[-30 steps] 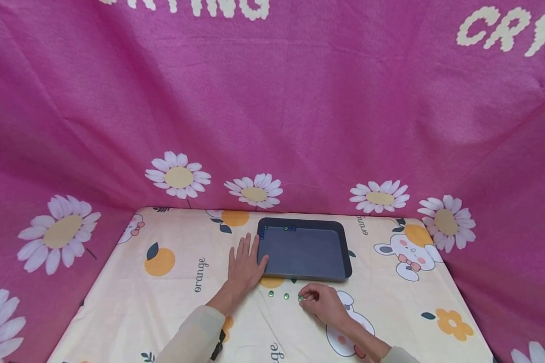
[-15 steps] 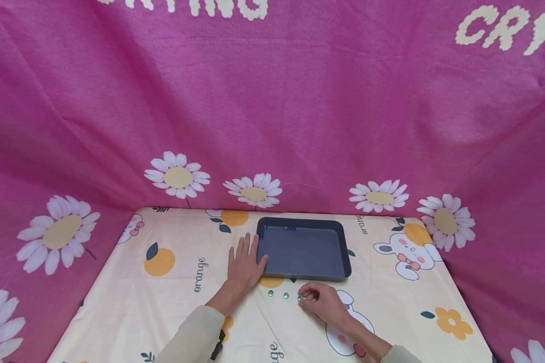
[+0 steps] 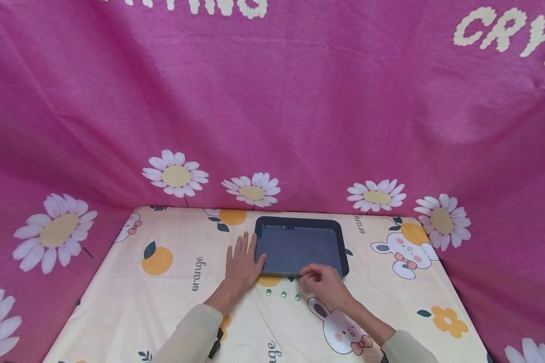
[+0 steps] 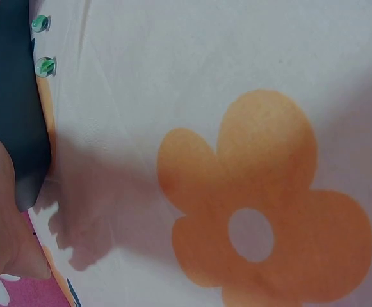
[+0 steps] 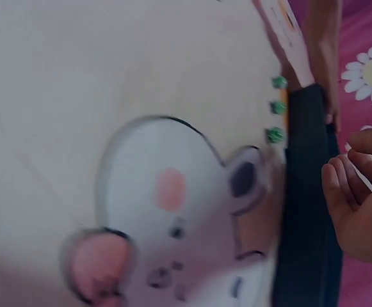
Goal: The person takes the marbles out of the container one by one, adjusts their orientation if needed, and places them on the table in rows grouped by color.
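A dark grey rectangular tray [image 3: 306,252] lies on the patterned cloth. My left hand [image 3: 241,266] rests with straight fingers along its left side, thumb over the rim. Over the tray's near rim is my right hand [image 3: 324,285], fingers loosely bent; in the right wrist view that hand [image 5: 365,198] shows no object between fingers and thumb. Three green glass marbles form a row on the cloth before the tray: a left one [image 3: 268,292], a middle one [image 3: 283,294] and a right one [image 3: 298,297]. Inside the tray, small blue marbles [image 3: 260,234] and a green marble [image 3: 283,227] sit along the far and left walls.
The cloth [image 3: 177,322] over the table is printed with oranges, rabbits and flowers. A pink curtain [image 3: 300,111] with daisies stands behind and at both sides of the table.
My right hand has left the rightmost green marble and moved forward to the tray's near rim. All three front marbles stay in their row; the left hand has stayed in place.
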Action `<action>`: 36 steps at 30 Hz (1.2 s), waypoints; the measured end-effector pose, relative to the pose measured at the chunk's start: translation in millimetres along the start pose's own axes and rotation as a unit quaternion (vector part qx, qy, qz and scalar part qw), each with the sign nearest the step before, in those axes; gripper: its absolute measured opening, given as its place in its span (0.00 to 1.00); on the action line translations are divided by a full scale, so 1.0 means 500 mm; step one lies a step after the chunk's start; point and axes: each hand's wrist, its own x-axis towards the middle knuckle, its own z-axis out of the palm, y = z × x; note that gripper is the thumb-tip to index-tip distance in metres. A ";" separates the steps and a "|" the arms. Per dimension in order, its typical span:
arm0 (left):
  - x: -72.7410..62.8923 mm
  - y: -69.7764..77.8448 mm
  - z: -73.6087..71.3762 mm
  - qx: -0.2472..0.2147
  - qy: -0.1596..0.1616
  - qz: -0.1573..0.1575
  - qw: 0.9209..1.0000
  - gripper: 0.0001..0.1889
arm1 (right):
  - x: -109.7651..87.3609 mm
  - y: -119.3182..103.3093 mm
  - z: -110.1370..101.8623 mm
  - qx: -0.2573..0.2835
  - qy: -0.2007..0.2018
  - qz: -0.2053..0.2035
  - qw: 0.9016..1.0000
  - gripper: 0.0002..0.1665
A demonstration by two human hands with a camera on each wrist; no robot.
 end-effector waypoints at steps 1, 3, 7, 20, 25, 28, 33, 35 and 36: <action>0.000 0.000 0.000 0.000 0.001 0.001 1.000 0.39 | 0.007 -0.005 -0.004 -0.003 0.004 0.003 1.000 0.07; 0.001 0.000 -0.001 0.000 0.001 0.000 1.000 0.39 | 0.021 -0.014 -0.012 -0.007 0.011 0.004 1.000 0.08; 0.000 0.002 -0.003 0.003 -0.004 -0.002 1.000 0.39 | 0.055 -0.024 -0.023 -0.015 0.022 -0.010 1.000 0.10; 0.001 0.003 -0.005 0.008 -0.014 -0.005 1.000 0.39 | 0.192 -0.045 0.012 -0.048 0.060 -0.025 0.997 0.17; 0.004 0.002 -0.006 0.010 -0.018 -0.005 1.000 0.40 | 0.238 -0.052 0.041 -0.076 0.068 -0.016 0.995 0.16; 0.003 0.002 -0.007 0.012 -0.016 -0.007 1.000 0.40 | 0.259 -0.056 0.059 -0.096 0.057 -0.014 0.994 0.16; 0.002 0.002 -0.005 0.012 -0.012 -0.009 1.000 0.39 | 0.287 -0.055 0.082 -0.112 0.044 0.015 0.993 0.16; 0.003 0.002 -0.002 0.008 -0.012 -0.009 1.000 0.39 | 0.296 -0.054 0.088 -0.111 0.049 0.028 0.992 0.16; 0.004 0.002 -0.001 0.007 -0.013 -0.011 1.000 0.39 | 0.299 -0.053 0.090 -0.111 0.052 0.033 0.992 0.17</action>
